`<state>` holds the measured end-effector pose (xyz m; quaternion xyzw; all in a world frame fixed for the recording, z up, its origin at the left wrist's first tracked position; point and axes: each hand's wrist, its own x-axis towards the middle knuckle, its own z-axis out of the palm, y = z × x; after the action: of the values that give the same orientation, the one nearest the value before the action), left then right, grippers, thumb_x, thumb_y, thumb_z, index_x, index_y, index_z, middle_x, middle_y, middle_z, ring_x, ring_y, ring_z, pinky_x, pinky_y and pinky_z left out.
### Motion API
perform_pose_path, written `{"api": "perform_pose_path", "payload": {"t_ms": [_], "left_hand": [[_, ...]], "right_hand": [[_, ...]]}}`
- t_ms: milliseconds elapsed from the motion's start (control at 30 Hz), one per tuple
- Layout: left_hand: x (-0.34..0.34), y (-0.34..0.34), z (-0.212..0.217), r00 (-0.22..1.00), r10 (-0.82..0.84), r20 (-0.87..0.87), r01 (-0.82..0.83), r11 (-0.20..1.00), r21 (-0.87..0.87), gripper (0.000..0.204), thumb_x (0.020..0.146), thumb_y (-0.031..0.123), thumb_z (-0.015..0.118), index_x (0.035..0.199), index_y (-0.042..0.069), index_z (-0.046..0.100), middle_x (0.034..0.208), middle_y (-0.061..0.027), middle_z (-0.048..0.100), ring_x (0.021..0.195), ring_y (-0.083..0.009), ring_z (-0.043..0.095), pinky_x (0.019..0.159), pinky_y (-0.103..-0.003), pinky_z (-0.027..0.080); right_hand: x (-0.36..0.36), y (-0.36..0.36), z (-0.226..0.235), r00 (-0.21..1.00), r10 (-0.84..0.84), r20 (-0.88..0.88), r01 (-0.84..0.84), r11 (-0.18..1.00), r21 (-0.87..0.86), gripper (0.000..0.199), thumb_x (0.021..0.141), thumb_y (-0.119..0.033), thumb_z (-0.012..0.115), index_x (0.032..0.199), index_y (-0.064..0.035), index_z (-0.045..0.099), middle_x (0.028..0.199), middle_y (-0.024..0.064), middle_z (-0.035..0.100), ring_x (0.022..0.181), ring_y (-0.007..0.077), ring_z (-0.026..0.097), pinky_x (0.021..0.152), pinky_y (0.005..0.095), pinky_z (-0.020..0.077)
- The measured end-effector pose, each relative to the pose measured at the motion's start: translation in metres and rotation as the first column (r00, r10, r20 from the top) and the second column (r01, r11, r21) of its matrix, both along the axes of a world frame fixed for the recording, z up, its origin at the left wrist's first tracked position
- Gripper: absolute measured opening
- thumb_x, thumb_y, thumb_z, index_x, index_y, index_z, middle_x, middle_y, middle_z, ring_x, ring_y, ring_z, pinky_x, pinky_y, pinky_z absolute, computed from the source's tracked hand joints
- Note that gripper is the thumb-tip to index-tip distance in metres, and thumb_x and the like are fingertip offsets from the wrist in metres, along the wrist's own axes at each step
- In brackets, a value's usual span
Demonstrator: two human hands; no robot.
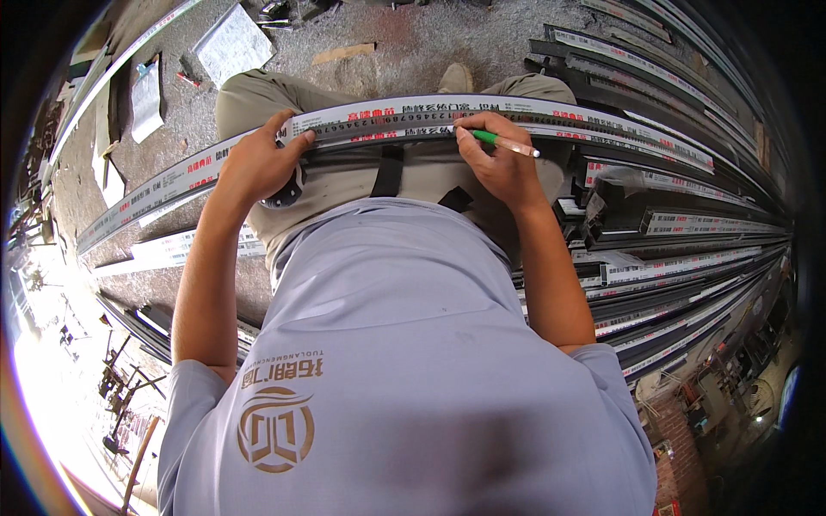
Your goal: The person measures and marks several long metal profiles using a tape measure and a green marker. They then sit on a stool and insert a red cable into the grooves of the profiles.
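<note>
A long metal profile (198,155), wrapped in printed white film with a dark edge, lies across my thighs from left to right. Along it runs a silver measuring strip (413,123) with black and red markings. My left hand (262,162) grips the profile on the left, fingers over the far edge and thumb on the strip. A dark rounded thing (286,194) shows partly beneath that hand; I cannot make out what it is. Pinched in my right hand (499,159) is a green and white pen (503,143), its writing end close to the strip, mostly hidden by the fingers.
Stacks of film-wrapped profiles (697,224) crowd the right side, with more at the far right (602,52). On the grey floor (413,43) lie a white sheet (232,45), a tan strip (344,53) and scraps of film (146,99). Another long profile (142,39) stretches along the left.
</note>
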<state>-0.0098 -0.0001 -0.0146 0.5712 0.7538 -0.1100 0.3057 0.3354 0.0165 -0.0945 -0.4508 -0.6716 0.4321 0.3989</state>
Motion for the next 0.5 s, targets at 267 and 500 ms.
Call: {"api": "perform_pose_path", "payload": {"t_ms": [267, 500], "left_hand": [[0.0047, -0.0011, 0.0048, 1.000, 0.012, -0.003, -0.012, 1.000, 0.006, 0.071, 0.097, 0.060, 0.060, 0.153, 0.017, 0.054, 0.114, -0.0274, 0.075, 0.113, -0.0432, 0.071, 0.100, -0.047, 0.053], [0.0050, -0.0010, 0.0059, 1.000, 0.012, 0.004, -0.012, 1.000, 0.009, 0.070, 0.097, 0.059, 0.060, 0.153, 0.017, 0.054, 0.114, -0.0279, 0.075, 0.113, -0.0437, 0.071, 0.100, -0.047, 0.053]], "right_hand": [[0.0021, 0.0006, 0.0056, 0.997, -0.001, 0.071, 0.004, 0.999, -0.040, 0.008, 0.084, -0.003, 0.073, 0.091, -0.0004, 0.071, 0.082, 0.0114, 0.071, 0.068, 0.0199, 0.065, 0.063, 0.0313, 0.0523], [0.0044, 0.0026, 0.0053, 0.994, -0.016, 0.105, 0.007, 0.997, 0.078, 0.007, 0.086, -0.004, 0.072, 0.092, 0.0004, 0.071, 0.083, 0.0107, 0.072, 0.069, 0.0181, 0.066, 0.063, 0.0304, 0.0520]]}}
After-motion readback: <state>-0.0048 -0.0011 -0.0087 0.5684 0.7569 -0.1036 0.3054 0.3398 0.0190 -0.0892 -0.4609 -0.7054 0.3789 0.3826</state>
